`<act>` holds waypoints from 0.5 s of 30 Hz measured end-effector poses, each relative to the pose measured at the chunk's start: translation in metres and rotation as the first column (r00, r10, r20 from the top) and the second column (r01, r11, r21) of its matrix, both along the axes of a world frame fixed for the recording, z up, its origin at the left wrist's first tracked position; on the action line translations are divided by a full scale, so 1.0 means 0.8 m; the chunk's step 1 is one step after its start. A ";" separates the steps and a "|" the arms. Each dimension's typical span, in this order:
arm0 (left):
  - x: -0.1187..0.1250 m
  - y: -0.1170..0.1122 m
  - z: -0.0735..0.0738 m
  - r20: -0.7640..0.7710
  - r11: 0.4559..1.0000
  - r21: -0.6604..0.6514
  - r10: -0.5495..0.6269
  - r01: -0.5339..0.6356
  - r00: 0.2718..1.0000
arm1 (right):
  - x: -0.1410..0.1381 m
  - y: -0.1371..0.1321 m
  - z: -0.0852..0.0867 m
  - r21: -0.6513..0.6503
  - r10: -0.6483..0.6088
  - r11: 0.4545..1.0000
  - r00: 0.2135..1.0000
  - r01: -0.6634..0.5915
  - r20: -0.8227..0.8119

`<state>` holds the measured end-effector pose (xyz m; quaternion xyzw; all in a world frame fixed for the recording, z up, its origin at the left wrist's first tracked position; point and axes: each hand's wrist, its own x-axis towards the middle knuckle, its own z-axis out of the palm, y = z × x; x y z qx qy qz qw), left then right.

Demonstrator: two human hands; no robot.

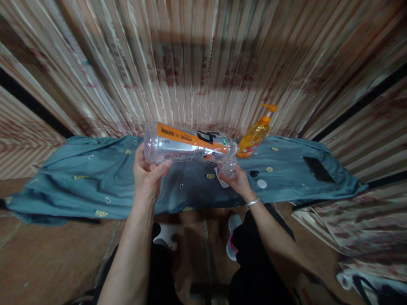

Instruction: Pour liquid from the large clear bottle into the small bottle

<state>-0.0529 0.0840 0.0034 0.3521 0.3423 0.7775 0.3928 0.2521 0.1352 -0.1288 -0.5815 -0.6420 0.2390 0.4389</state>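
My left hand (147,169) is closed around the base end of a large clear plastic bottle (190,144) with an orange and silver label. The bottle lies nearly level in the air, its uncapped neck pointing right. In my right hand (237,180) is a small clear plastic container (229,166), held just below that neck; its exact kind is hard to make out. Just beyond the neck stands an orange pump bottle (254,137) of yellow-orange liquid. A white cap (261,184) and a small black object (253,173) lie right of my right hand.
A blue-green patterned cloth (104,182) covers the narrow table. A black phone (318,169) rests near its right end. Pleated curtains (203,63) hang close behind and at the sides. Dark frame poles (359,103) run along the sides.
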 end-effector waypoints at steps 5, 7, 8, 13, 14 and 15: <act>0.002 -0.001 0.002 0.036 1.000 -0.023 0.017 -0.016 0.999 | 0.000 0.001 -0.002 0.006 0.000 1.000 1.000 0.000 -0.001; 0.002 -0.001 0.003 0.034 1.000 -0.027 0.014 -0.013 0.999 | -0.001 0.001 -0.002 0.001 -0.014 1.000 1.000 0.014 0.013; 0.002 -0.001 0.003 0.028 1.000 -0.026 0.012 -0.011 1.000 | -0.001 0.000 -0.002 0.000 -0.017 1.000 1.000 0.017 0.017; -0.001 -0.001 0.001 0.004 1.000 -0.015 -0.010 0.010 1.000 | 0.000 0.001 -0.004 -0.001 -0.004 1.000 1.000 0.004 -0.009; -0.001 -0.001 0.000 0.005 1.000 -0.011 -0.010 0.010 1.000 | 0.001 0.002 -0.005 0.000 -0.005 1.000 1.000 0.005 -0.013; -0.001 -0.001 0.000 0.006 1.000 -0.005 -0.007 0.007 1.000 | 0.001 0.002 -0.007 0.002 -0.006 1.000 1.000 0.006 -0.016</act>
